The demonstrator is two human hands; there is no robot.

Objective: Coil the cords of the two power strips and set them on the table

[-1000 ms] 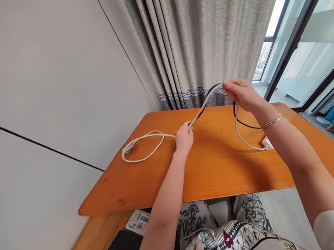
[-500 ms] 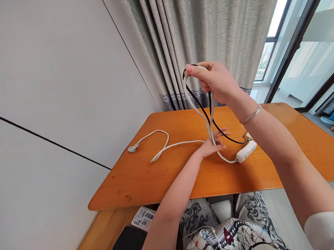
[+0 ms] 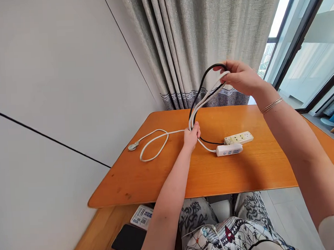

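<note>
Above the far half of the tabletop (image 3: pixel 241 173), in the head view, the right hand (image 3: pixel 241 79) is raised in front of the curtain (image 3: pixel 196 39). Its fingers are curled shut over the top bend of a white cord (image 3: pixel 207 97) and a black cord (image 3: pixel 202 83), which hang from it as long loops. Held that high, the strands run fairly straight down to the left hand (image 3: pixel 192 135). This hand sits just over the wood and is pinched closed on the white cord where the strands meet; whether it also holds the black one I cannot tell.

Left of that hand, the slack white cord lies in a loose loop on the tabletop and ends at a plug (image 3: pixel 133 146) near the left edge. To the right, two power strips (image 3: pixel 229 149) lie side by side, each at the end of a cord. Low on the near left, a dark phone (image 3: pixel 129 240) rests on a wooden bench.
</note>
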